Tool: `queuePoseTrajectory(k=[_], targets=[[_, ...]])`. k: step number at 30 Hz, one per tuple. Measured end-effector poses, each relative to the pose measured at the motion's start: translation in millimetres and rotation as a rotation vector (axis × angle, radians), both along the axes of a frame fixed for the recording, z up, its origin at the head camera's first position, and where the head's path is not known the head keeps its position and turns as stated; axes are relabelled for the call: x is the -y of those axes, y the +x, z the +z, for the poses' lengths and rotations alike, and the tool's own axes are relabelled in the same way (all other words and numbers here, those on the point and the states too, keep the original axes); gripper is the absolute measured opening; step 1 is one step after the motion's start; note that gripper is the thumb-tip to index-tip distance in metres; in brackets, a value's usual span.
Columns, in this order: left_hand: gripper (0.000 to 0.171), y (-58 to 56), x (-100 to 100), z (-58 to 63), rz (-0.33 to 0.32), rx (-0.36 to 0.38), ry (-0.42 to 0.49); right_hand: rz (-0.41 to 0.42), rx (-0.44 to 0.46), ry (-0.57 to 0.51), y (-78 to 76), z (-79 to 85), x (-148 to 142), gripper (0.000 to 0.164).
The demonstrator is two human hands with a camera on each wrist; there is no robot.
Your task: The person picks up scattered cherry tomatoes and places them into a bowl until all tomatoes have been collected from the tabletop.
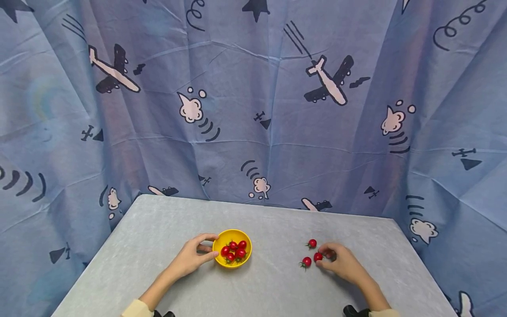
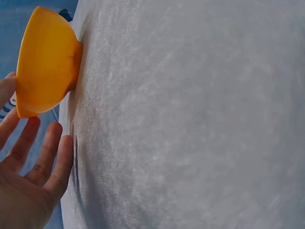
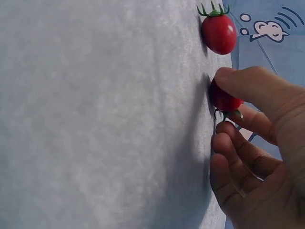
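Note:
My left hand (image 1: 191, 258) holds the left rim of a yellow bowl (image 1: 231, 234), with thumb and forefinger at its edge. Several red cherry tomatoes (image 1: 240, 253) with green stems lie inside the bowl. In the left wrist view the bowl (image 2: 45, 62) stands on its foot, and the other fingers (image 2: 62, 167) spread loosely below it. On the right, my right hand (image 1: 343, 263) pinches a cherry tomato (image 1: 318, 257) between thumb and forefinger, at the tabletop. The right wrist view shows the thumb covering part of that tomato (image 3: 224, 98).
Two more cherry tomatoes lie left of the right hand: one farther back (image 1: 312, 243), one nearer (image 1: 306, 262). The pale grey tabletop (image 1: 273, 281) stretches between the hands. Behind it hangs a blue curtain (image 1: 237, 132) printed with aeroplanes.

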State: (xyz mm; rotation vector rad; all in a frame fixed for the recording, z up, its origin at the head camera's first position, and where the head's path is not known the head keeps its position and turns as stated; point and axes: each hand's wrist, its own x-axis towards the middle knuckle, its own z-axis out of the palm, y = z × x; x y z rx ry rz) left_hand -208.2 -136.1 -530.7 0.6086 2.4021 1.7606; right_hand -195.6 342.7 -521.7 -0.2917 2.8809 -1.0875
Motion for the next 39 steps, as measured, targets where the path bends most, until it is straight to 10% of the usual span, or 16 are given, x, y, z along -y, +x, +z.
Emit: queuePoseTrajectory(k=[20, 39], targets=[[0.048, 0.8, -1, 2.5, -0.002, -0.008, -0.016, 0.112, -0.072, -0.048, -6.6, -2.5, 3, 0.028], [0.047, -0.5, 0, -0.1, 0.003, -0.015, -0.032, -0.023, -0.046, -0.036, -7.2, 18.6, 8, 0.029]])
